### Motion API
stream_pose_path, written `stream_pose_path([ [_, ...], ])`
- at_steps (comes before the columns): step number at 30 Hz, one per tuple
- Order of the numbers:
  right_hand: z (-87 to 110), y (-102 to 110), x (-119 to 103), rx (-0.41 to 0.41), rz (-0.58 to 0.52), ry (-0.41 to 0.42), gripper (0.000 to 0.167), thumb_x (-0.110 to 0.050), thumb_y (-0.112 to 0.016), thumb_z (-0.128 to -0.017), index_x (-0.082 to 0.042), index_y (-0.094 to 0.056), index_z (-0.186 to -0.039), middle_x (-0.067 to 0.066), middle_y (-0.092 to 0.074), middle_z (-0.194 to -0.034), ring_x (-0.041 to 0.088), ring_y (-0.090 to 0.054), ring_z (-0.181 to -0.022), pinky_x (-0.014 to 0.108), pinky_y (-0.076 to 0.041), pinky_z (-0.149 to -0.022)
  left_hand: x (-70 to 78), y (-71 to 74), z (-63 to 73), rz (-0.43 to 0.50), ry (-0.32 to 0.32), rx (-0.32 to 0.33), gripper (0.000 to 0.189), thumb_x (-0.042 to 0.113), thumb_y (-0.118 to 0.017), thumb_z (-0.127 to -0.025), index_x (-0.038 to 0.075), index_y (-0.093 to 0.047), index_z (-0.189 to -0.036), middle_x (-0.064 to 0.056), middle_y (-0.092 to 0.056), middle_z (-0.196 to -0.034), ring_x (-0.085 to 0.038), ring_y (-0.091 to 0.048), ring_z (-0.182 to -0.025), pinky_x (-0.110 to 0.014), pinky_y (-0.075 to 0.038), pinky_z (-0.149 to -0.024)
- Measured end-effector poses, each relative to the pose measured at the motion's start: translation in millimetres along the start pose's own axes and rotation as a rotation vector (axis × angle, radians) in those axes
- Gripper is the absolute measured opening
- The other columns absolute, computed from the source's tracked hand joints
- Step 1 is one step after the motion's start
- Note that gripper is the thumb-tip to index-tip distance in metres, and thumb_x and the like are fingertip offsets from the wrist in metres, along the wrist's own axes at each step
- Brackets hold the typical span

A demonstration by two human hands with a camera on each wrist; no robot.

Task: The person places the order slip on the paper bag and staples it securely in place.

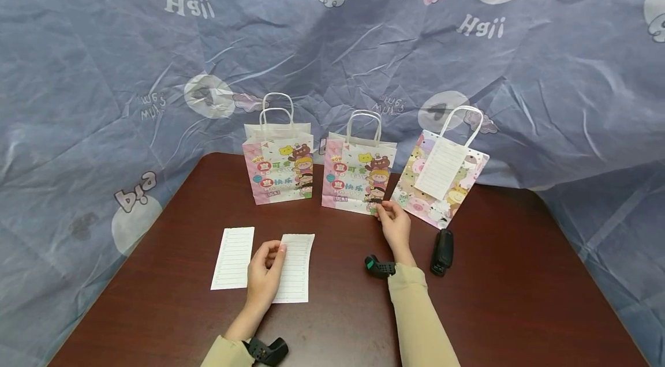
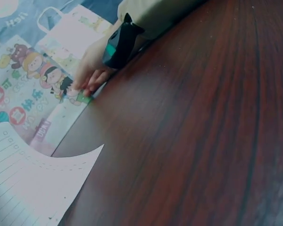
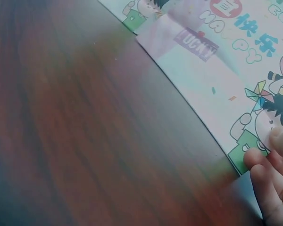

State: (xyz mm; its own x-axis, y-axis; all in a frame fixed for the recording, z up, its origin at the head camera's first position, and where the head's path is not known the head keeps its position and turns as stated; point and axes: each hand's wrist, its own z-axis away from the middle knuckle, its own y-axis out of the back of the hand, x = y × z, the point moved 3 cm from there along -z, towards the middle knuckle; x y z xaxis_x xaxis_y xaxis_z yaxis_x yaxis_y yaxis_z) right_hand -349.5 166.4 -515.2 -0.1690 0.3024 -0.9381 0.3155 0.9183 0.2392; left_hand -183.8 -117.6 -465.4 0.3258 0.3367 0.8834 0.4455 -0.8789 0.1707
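My left hand [image 1: 265, 276] holds a lined paper sheet [image 1: 297, 272] by its left edge, thumb on top. In the left wrist view that sheet [image 2: 35, 183] curves upward at its far edge. At the lower right corner of the middle paper gift bag [image 1: 353, 173], my right hand [image 1: 397, 227] pinches the bag's edge. The right wrist view shows the thumb on the printed front of the bag [image 3: 198, 80], with the other fingers [image 3: 269, 193] by its edge. A second lined sheet [image 1: 234, 258] lies flat left of my left hand.
A matching gift bag [image 1: 277, 173] stands at the left. On the right, an animal-print bag [image 1: 462, 188] leans tilted, a lined sheet [image 1: 441, 171] on its front. A black stapler-like object [image 1: 442, 251] lies right of my right wrist. Printed cloth [image 1: 322, 55] hangs behind the brown table [image 1: 493, 298].
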Motion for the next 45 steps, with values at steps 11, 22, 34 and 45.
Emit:
stream_pose_path([
  [11,14.4,13.0,2.3,-0.03,-0.019,-0.023,0.022,-0.015,-0.066,-0.089,0.003,-0.064,-0.102,0.02,-0.068,-0.09,0.022,-0.067,-0.074,0.017,-0.049,-0.061,-7.5,-21.6,-7.5,0.167,0.078,-0.036,0.011,0.0,-0.067,-0.084,-0.009,-0.064,-0.09,-0.019,-0.065,-0.081,-0.019,-0.057,-0.068,-0.02,-0.046,-0.059],
  [22,32.5,26.0,-1.2,-0.148,-0.055,-0.083,0.021,-0.01,-0.065,-0.089,0.007,-0.062,-0.102,0.021,-0.067,-0.09,0.016,-0.066,-0.072,0.022,-0.052,-0.064,-8.8,-46.2,-16.1,0.311,0.117,-0.093,0.013,0.0,-0.064,-0.087,-0.009,-0.065,-0.096,-0.022,-0.065,-0.093,-0.022,-0.061,-0.072,-0.021,-0.049,-0.06],
  [34,39.7,46.5,-11.4,-0.358,-0.059,-0.14,0.026,-0.009,-0.064,-0.089,0.011,-0.059,-0.105,0.022,-0.066,-0.093,0.024,-0.068,-0.078,0.032,-0.054,-0.07,13.6,-68.2,-28.5,0.373,0.023,-0.124,0.012,-0.003,-0.063,-0.087,-0.013,-0.063,-0.093,-0.028,-0.055,-0.122,-0.039,-0.051,-0.113,-0.04,-0.046,-0.086],
  [45,51.9,65.1,-85.2,-0.462,0.127,-0.03,0.027,-0.006,-0.067,-0.086,0.011,-0.059,-0.106,0.022,-0.064,-0.099,0.024,-0.063,-0.086,0.029,-0.049,-0.072,29.4,-74.9,-40.5,0.392,0.032,-0.108,0.013,-0.002,-0.062,-0.087,-0.012,-0.063,-0.094,-0.024,-0.059,-0.117,-0.032,-0.053,-0.108,-0.038,-0.041,-0.086],
])
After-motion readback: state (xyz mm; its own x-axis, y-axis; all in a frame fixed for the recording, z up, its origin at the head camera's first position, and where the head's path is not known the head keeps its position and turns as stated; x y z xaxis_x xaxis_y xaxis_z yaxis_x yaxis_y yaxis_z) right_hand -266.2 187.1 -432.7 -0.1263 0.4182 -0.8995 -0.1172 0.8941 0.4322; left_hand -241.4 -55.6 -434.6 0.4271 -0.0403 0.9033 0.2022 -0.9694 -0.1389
